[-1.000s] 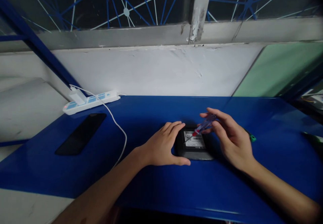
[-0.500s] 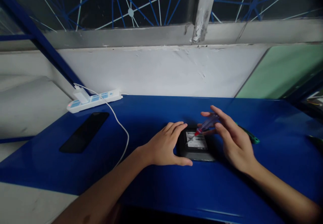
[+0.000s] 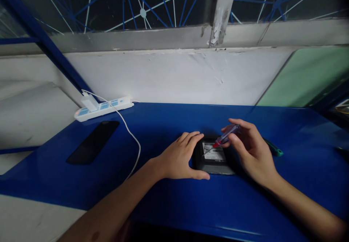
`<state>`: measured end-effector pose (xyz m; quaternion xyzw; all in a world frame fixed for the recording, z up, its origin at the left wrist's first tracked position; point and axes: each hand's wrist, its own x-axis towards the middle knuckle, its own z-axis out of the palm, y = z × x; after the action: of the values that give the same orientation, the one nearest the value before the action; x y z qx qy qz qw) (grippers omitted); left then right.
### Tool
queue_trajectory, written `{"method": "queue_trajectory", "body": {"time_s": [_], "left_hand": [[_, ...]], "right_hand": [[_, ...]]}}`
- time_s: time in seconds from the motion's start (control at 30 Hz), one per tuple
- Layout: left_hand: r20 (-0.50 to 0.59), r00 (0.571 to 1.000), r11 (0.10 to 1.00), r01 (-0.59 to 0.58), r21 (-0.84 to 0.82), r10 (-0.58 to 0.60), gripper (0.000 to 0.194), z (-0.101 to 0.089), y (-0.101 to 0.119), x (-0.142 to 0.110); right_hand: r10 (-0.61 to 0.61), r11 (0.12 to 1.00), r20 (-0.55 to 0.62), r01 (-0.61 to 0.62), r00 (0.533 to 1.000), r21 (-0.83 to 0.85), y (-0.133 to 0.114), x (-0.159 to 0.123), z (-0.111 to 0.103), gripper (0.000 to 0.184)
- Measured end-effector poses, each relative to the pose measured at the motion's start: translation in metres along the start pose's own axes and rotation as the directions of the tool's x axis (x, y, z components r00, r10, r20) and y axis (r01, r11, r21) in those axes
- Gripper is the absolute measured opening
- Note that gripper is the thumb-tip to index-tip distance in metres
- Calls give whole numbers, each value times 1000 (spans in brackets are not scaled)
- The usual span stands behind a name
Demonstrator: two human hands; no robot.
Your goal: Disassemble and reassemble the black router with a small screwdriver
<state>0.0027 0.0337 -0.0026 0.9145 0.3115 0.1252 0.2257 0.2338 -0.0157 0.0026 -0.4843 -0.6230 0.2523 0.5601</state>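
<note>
A black, flat, box-shaped device (image 3: 218, 169) lies on the blue table, a white printed label (image 3: 215, 153) facing up. My left hand (image 3: 181, 158) braces it from the left, fingers at the far edge and thumb along the near edge. Between the thumb and fingers of my right hand (image 3: 253, 151) is a screwdriver (image 3: 225, 136) with a clear purplish handle and a red collar. Its thin shaft slants down to the left, the tip at the label's left edge; whether it sits in a screw is too small to tell. Partly behind my right hand lies a green-handled tool (image 3: 276, 151).
A black phone (image 3: 92, 142) lies at the left of the blue table (image 3: 174, 205). Behind it is a white power strip (image 3: 105, 108) with a plugged-in charger (image 3: 89, 102). From there a white cable (image 3: 133, 136) runs towards my left forearm. A wall closes off the back.
The fingers of my right hand have curled in closer around the screwdriver handle. My left hand and the device keep their places together. The whole view has shifted slightly.
</note>
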Motion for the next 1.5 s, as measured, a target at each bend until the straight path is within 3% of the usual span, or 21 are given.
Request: {"method": "queue_trajectory", "body": {"time_s": [0.23,0.4,0.67,1.07,1.5], "left_hand": [[3,1000,1000,4,14,-4,117,0,-3,0],[10,1000,1000,-8,-22,9,113,-3,-2,0],[17,1000,997,-5,-74,6,112,-6,-4,-2],[-3,999,997,-38,-67,38,103,-4,-7,-3],[-11,998,998,-55,-44,54,108,-4,-6,-4]], "right_hand": [[56,995,-53,-51,997,86,8,4,5,40],[87,991,-159,-69,983,114,16,15,0,40],[2,1000,-304,-1,953,5,30,34,-20,34],[-40,999,-336,29,941,-37,36,38,-26,34],[-80,996,-253,69,964,-51,33,32,-23,36]]}}
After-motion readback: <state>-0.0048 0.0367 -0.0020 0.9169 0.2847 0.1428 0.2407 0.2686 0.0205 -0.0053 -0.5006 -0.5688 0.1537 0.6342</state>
